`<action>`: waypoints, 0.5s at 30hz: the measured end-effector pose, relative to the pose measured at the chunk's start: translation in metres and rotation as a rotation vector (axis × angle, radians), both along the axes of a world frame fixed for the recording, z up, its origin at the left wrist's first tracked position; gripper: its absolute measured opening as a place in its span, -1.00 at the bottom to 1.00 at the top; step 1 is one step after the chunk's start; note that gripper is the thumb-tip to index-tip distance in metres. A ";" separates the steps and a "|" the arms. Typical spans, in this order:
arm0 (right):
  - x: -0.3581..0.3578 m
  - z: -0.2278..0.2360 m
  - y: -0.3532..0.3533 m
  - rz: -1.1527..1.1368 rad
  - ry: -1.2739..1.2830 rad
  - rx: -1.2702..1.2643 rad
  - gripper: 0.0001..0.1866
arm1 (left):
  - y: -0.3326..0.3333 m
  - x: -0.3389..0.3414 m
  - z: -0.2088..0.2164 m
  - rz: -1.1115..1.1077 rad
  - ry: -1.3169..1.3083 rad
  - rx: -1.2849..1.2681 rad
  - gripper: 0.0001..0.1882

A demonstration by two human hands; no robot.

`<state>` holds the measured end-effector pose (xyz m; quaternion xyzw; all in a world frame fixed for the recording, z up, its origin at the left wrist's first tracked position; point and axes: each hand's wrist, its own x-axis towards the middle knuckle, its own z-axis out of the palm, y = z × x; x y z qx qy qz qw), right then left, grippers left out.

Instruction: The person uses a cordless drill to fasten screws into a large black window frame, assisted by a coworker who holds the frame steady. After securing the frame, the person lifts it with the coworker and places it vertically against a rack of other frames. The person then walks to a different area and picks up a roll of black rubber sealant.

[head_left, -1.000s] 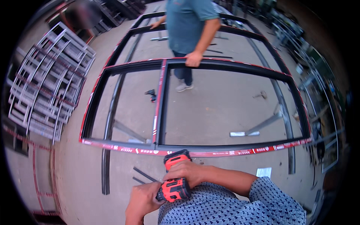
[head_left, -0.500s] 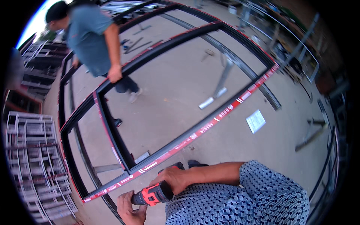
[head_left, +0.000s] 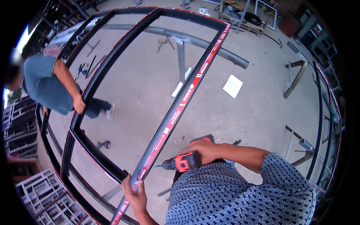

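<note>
My right hand [head_left: 204, 150] grips a red and black cordless drill [head_left: 187, 161]. A thin blue-tinted bit points left from its chuck, close to the near rail of a large black window frame [head_left: 165, 131]. Red printed protective tape runs along that rail. My left hand [head_left: 135, 197] holds the same rail near a corner where a crossbar joins it, thumb and fingers on either side. Across the frame, a co-worker in a grey-green shirt [head_left: 45, 84] has a hand [head_left: 79, 104] on one of its inner bars.
Metal trestle beams [head_left: 228, 56] support the frame. A white sheet [head_left: 232, 86] lies on the concrete floor to the right. Stacked metal grilles [head_left: 45, 195] stand at lower left; more black frames [head_left: 320, 120] lean at the right. Another drill [head_left: 104, 144] is on the floor.
My left hand has left the drill's front and taken hold of the frame rail. My view has turned right, and the drill now points toward the rail. The co-worker still holds the frame.
</note>
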<state>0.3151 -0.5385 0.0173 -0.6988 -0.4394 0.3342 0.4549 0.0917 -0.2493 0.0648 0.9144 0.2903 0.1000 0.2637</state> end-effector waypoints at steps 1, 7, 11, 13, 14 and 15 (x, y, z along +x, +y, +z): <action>-0.003 0.000 -0.014 -0.061 -0.003 -0.058 -0.40 | 0.005 0.006 -0.009 -0.015 0.016 -0.006 -0.49; -0.056 -0.042 -0.083 -0.547 0.019 -0.302 -0.44 | 0.027 0.027 -0.066 -0.148 -0.009 0.052 -0.52; -0.111 -0.083 -0.128 -0.950 0.078 -0.471 -0.42 | 0.027 0.032 -0.091 -0.218 0.026 -0.006 -0.55; -0.126 -0.088 -0.140 -1.118 0.132 -0.386 -0.43 | 0.025 0.035 -0.087 -0.216 0.106 -0.022 -0.54; -0.126 -0.079 -0.139 -1.157 0.119 -0.463 -0.42 | 0.031 0.034 -0.094 -0.262 0.086 0.019 -0.53; -0.132 -0.083 -0.141 -1.217 0.068 -0.406 -0.42 | 0.033 0.037 -0.095 -0.313 0.095 0.039 -0.53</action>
